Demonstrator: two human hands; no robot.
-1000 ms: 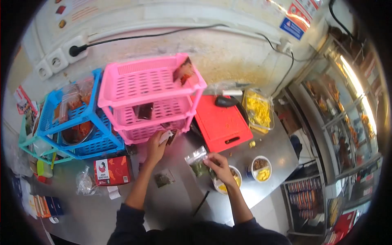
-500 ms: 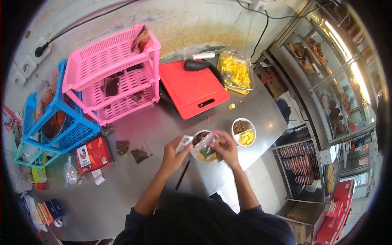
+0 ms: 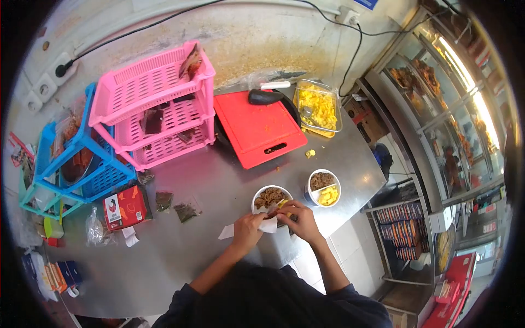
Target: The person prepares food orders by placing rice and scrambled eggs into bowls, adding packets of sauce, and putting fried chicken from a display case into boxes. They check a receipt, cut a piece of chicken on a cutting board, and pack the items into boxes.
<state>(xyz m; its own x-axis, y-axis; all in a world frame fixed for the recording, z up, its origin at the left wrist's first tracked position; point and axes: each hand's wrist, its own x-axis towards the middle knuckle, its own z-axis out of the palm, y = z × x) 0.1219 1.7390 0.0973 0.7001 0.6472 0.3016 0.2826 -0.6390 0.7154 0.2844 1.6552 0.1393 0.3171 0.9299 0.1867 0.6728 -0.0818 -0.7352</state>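
Observation:
Close to the table's front edge, my left hand (image 3: 248, 234) and my right hand (image 3: 298, 220) meet with fingertips pinched together on a small plastic bag (image 3: 273, 211), mostly hidden by the fingers. A white piece of paper (image 3: 268, 225) shows under and beside my left hand. Just beyond the fingers stands a round white bowl (image 3: 255, 203) with brown shredded food (image 3: 271, 195) and a little yellow food, its near side covered by my hands. To its right is a second white bowl (image 3: 310, 195), divided between brown food and yellow pieces.
Behind are a red cutting board (image 3: 257, 128), a black-handled utensil (image 3: 265, 97) and a glass tray of yellow food (image 3: 318, 109). Pink (image 3: 156, 115) and blue (image 3: 82, 158) racks stand left. Two small herb packets (image 3: 187, 212), a red box (image 3: 127, 208) and crumpled plastic (image 3: 97, 227) lie nearer.
Both hands have drawn back toward me from over the near bowl, bringing the small bag and white paper along. More of the bowl's brown food shows. The view has tilted slightly.

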